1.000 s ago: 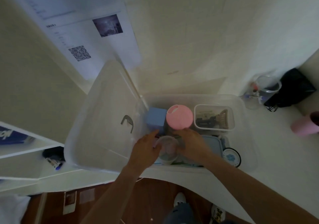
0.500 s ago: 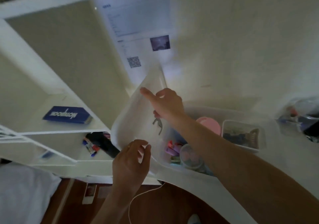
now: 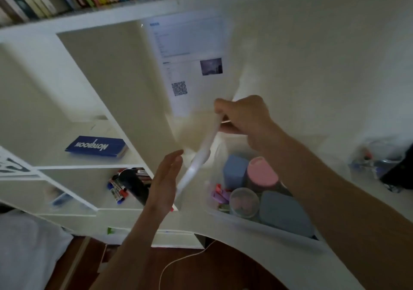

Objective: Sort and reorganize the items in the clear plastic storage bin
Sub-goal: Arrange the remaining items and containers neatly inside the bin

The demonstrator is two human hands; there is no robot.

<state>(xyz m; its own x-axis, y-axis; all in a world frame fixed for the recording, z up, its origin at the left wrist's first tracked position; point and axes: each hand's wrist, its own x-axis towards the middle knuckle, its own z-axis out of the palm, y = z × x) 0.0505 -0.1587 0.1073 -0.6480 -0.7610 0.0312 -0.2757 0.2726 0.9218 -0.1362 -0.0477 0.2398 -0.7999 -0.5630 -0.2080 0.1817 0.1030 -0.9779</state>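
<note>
Two hands work at the clear lid [image 3: 202, 153], which stands nearly on edge, tilted, above the left end of the clear plastic storage bin [image 3: 225, 217]. The right hand [image 3: 247, 118] grips the lid's upper end, fingers curled over its top edge and thumb underneath, so the lid runs down and leftward from that pinch. The left hand [image 3: 166, 180] is just beside the lid's lower part with straight, relaxed fingers [image 3: 176, 159] and an open palm turned toward it; whether the fingertips actually touch the plastic cannot be told through the blur. The bin sits on the white desk [image 3: 279, 251], below and to the right of both hands, and holds a blue box [image 3: 234, 169] beside a pink-lidded jar [image 3: 261, 173], a small clear round tub [image 3: 243, 201], a grey-blue case [image 3: 283, 211] and some pink and purple markers [image 3: 220, 192] along its left wall. To the left, a white shelf unit [image 3: 93, 166] carries a blue notebook [image 3: 96, 146] and, one level lower, a cluster of pens [image 3: 117, 189]. A printed sheet with a QR code [image 3: 190, 66] hangs on the wall behind the lid.
</note>
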